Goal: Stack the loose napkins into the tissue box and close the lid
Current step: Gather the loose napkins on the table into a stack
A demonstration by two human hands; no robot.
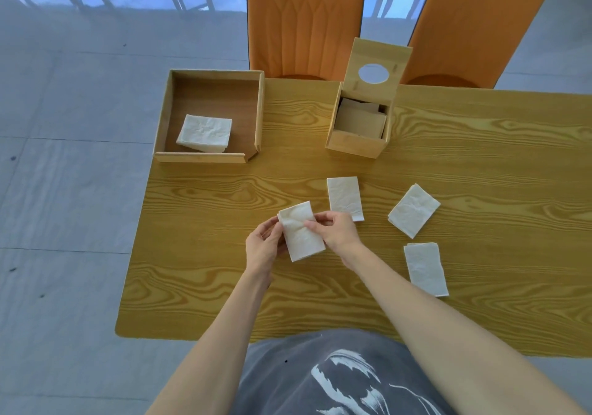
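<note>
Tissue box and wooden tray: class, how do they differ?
The tissue box is tall and narrow, the wooden tray low and wide. The box has a hinged lid, standing open; the tray has none. The box holds several napkins, the tray one napkin. Both are light wood.

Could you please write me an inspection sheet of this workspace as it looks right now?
Surface: wooden table, wood-grain top.
Job's things: tissue box at the far side, lid raised upright, napkins already inside; held napkin; three loose napkins flat on the table, near the hands, further right, and nearest the person.
Clutter: open wooden tray at the far left, one napkin inside.
Grippers: left hand and right hand both pinch the held napkin.
Cables: nothing seen.
Surroundings: two orange chairs behind the table, pale floor.
</note>
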